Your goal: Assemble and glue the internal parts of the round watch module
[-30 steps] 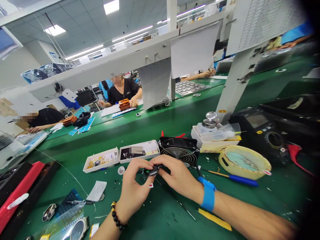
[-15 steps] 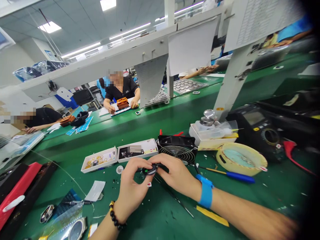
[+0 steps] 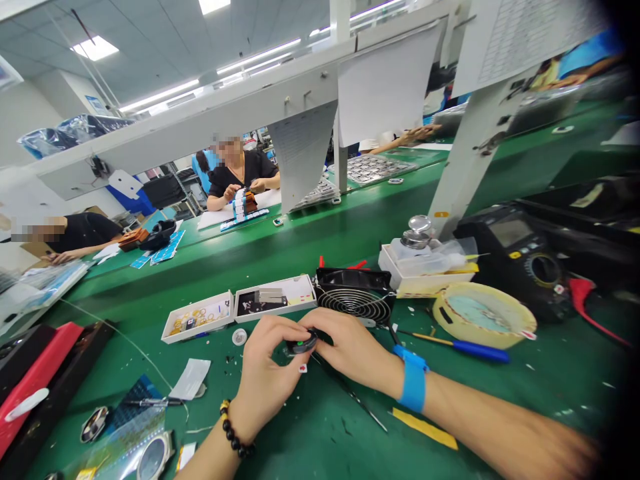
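Note:
My left hand (image 3: 273, 360), wearing a beaded bracelet, pinches one side of a small black smartwatch (image 3: 303, 345) between thumb and fingers. A green spot shows on its surface. My right hand (image 3: 345, 343), with a blue wrist band (image 3: 413, 381), is closed on the other side of it, and its fingers cover part of the smartwatch. A thin dark pointed tool, like tweezers (image 3: 357, 397), slants out below my right hand over the green bench; whether that hand touches it I cannot tell. A small tag with a red mark (image 3: 303, 368) shows at my left thumb.
Beyond my hands stand a parts tray (image 3: 200, 317), a second tray (image 3: 275, 299) and a black fan (image 3: 354, 297). Rightward are a blue-handled screwdriver (image 3: 480, 352), a yellowish bowl (image 3: 515, 333) and a black instrument (image 3: 530, 260). A watch case (image 3: 154, 457) lies lower left. Co-workers sit opposite.
The smartwatch has tilted slightly and shifted a little right in my fingers; both hands keep their hold. The co-worker opposite has lifted a strip of white-and-blue pieces.

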{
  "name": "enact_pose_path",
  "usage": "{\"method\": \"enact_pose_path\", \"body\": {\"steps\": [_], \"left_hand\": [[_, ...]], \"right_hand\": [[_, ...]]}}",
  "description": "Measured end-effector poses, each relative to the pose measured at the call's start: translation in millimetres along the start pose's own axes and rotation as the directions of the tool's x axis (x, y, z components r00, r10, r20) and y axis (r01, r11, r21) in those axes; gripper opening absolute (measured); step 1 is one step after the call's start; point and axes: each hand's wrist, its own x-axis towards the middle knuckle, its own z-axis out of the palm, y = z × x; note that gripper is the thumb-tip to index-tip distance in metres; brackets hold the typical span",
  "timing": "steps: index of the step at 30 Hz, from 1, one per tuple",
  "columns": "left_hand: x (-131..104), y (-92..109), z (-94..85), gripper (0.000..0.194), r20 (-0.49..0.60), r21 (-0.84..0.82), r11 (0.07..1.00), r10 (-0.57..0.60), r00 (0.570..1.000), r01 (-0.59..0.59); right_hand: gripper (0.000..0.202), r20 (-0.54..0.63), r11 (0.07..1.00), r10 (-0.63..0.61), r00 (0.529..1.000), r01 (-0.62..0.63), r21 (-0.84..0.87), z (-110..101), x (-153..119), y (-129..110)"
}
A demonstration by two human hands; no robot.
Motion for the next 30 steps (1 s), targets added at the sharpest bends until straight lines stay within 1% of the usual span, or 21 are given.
{"method": "enact_pose_path", "body": {"steps": [7,13,15,17,20,22,26,30], "left_hand": [[-1.2,0.2,3.3,0.012,-0.002,0.025,0.999,0.024,1.0,-0.024],[-3.3,0.9,4.0,0.014,0.011,0.062,0.994,0.09,0.996,-0.091],[-3.3,1.0,4.0,0.016,0.011,0.073,0.991,0.11,0.994,-0.11],[-2.8,1.5,4.1,0.016,0.008,0.08,0.989,0.123,0.992,-0.123],[-1.5,3.1,4.7,0.013,0.002,0.088,0.984,0.152,0.988,-0.152],[-0.8,4.0,5.2,0.012,-0.001,0.098,0.979,0.177,0.984,-0.176],[-0.1,4.5,5.6,0.016,0.001,0.113,0.971,0.21,0.978,-0.209],[0.2,4.4,5.3,0.018,0.006,0.114,0.969,0.222,0.975,-0.221]], "right_hand": [[0.028,0.044,0.999,-0.005,0.999,0.003,0.047,0.0,0.6,0.4],[0.023,0.084,0.995,0.043,0.996,-0.05,0.086,-0.9,1.0,-2.0],[0.021,0.096,0.991,0.065,0.993,-0.076,0.113,-0.4,1.3,-2.2],[0.017,0.123,0.978,0.11,0.986,-0.13,0.163,0.8,1.4,-1.7],[0.013,0.193,0.937,0.182,0.964,-0.229,0.265,3.1,0.8,-0.2],[0.013,0.238,0.909,0.197,0.951,-0.268,0.32,4.4,0.1,0.4],[0.018,0.287,0.882,0.182,0.94,-0.285,0.376,5.3,-0.5,0.0],[0.017,0.286,0.879,0.18,0.941,-0.284,0.384,4.8,-0.3,-0.9]]}}
